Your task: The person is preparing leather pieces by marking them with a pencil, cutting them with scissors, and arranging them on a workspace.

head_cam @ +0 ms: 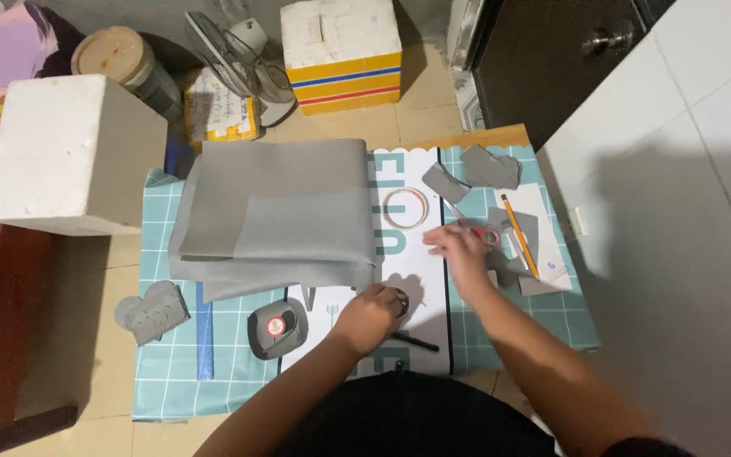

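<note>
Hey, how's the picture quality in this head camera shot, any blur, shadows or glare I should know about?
Head view: the right hand is motion-blurred over the red scissors; the left hand is sharper. A broad shadow covers the white wall at right, and the folded grey fabric is evenly lit without glare. The edges bow slightly from wide-angle distortion.

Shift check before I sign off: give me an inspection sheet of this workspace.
Surface: low table under a teal checked mat.
Job's things: folded grey fabric, red-handled scissors, tape ring, pencil.
Clutter: grey offcuts, tape measure, black pen.
Grippers: left hand fisted on a small dark object; right hand on the scissors.
Cables: nothing seen.
Surroundings: foam boxes, fan, tiled floor.
</note>
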